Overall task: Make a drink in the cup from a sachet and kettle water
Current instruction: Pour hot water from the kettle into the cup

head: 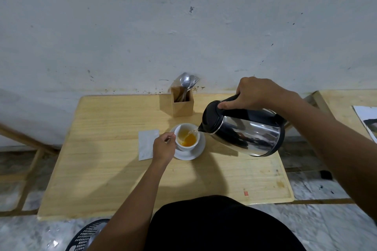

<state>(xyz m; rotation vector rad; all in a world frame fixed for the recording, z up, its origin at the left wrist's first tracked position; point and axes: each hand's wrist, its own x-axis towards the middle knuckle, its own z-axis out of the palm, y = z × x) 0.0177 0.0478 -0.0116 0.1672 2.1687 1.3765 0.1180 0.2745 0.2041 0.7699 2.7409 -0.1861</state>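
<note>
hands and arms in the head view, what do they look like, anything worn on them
Both hands, the left hand and the right hand, are bare: no gloves, and no rings, watch or bracelets that can be seen. Both forearms are uncovered as far as the frame shows, with no sleeves in view. A dark black garment covers the torso or lap below.

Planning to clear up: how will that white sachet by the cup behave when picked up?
The sachet lies flat and looks emptied, so it is probably very light and floppy. Thin and flush on the table, it may need an edge lifted or sliding first.
</note>
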